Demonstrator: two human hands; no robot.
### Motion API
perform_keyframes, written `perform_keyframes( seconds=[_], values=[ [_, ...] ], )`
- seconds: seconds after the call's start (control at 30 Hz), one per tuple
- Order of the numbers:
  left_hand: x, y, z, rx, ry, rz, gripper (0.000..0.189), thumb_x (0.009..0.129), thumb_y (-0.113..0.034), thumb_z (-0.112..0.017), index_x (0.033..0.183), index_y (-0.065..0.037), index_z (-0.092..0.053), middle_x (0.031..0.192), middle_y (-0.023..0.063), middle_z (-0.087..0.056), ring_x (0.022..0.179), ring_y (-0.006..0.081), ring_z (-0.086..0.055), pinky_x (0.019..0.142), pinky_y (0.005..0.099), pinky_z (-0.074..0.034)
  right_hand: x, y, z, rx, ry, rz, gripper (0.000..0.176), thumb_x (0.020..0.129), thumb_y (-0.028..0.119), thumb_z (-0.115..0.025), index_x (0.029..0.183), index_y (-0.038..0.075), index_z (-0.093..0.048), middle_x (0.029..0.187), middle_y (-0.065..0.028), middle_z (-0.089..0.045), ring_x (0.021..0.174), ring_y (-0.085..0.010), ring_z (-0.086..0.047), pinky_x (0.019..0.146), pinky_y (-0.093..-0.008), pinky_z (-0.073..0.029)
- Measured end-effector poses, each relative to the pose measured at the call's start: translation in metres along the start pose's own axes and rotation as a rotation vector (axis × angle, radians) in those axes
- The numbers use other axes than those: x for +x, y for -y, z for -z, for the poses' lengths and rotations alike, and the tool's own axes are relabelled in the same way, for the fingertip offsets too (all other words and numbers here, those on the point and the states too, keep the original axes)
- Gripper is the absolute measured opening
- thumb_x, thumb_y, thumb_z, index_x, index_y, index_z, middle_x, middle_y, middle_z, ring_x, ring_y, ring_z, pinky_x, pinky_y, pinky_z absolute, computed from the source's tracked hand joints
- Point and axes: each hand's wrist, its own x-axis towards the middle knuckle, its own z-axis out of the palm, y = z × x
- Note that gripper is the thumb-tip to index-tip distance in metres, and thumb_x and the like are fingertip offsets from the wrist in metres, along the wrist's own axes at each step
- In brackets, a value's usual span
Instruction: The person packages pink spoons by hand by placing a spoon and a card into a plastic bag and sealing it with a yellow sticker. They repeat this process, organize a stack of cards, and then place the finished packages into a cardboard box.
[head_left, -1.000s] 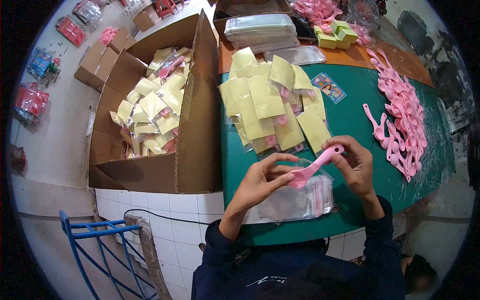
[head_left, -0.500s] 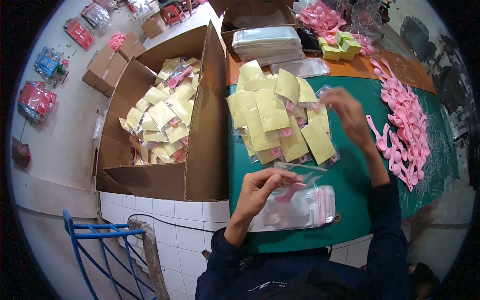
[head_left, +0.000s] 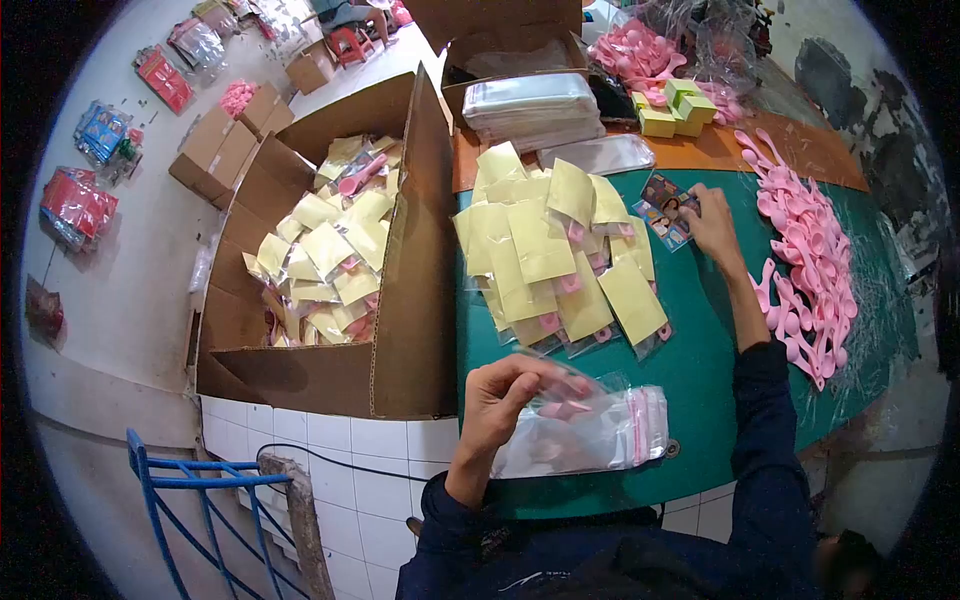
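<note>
My left hand (head_left: 500, 400) is closed on a clear plastic bag (head_left: 600, 388), with a pink spoon (head_left: 565, 409) showing at the bag. Beneath it lies a stack of clear bags (head_left: 570, 445) near the table's front edge. At the table's far side, the fingers of my right hand (head_left: 715, 230) pinch the edge of a colourful printed card (head_left: 662, 212). Left of that card is a heap of bagged yellow cards (head_left: 540, 245), pink handle ends poking out below them. Loose pink spoons (head_left: 810, 250) form a long pile to the right of my right forearm.
A tall cardboard box (head_left: 410, 250) full of similar bagged cards stands against the table's left side. Behind the heap are stacked clear sleeves (head_left: 530, 105), yellow-green blocks (head_left: 680, 108) and more pink spoons (head_left: 640, 52). A blue metal rail (head_left: 205, 475) rises at lower left.
My right hand has come down onto the printed card, its fingers now at the edge. My left hand has shifted slightly left, and the bag lies flatter over the stack.
</note>
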Motion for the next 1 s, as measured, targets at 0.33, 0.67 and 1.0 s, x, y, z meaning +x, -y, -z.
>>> perform_keyframes(
  seconds=[0.33, 0.67, 1.0],
  values=[
    [0.008, -0.01, -0.016, 0.342, -0.151, 0.177, 0.02, 0.092, -0.007, -0.049, 0.102, 0.007, -0.059, 0.09, 0.0131, -0.066, 0.082, 0.0177, -0.065, 0.072, 0.0279, -0.053, -0.049, 0.177, 0.159, 0.623, 0.435, 0.436, 0.031, 0.076, -0.001, -0.061, 0.105, 0.007, -0.062, 0.092, -0.0109, -0.063, 0.077, -0.0223, -0.061, 0.066, -0.0297, -0.048],
    [0.011, -0.001, -0.017, 0.367, -0.215, 0.186, 0.02, 0.091, -0.009, -0.051, 0.098, 0.006, -0.062, 0.089, 0.0104, -0.066, 0.081, 0.0142, -0.064, 0.073, 0.0264, -0.053, -0.059, 0.179, 0.171, 0.49, 0.358, 0.462, 0.034, 0.071, -0.01, -0.06, 0.101, 0.006, -0.064, 0.079, -0.0096, -0.058, 0.07, -0.0199, -0.06, 0.061, -0.0287, -0.046],
    [0.012, -0.001, -0.022, 0.402, -0.164, 0.149, 0.019, 0.09, -0.009, -0.052, 0.098, 0.006, -0.062, 0.088, 0.0118, -0.067, 0.081, 0.0148, -0.065, 0.073, 0.0269, -0.052, -0.061, 0.181, 0.174, 0.4, 0.589, 0.482, 0.033, 0.075, -0.004, -0.057, 0.105, 0.01, -0.062, 0.088, -0.013, -0.061, 0.078, -0.0301, -0.062, 0.067, -0.0352, -0.049]
  ],
)
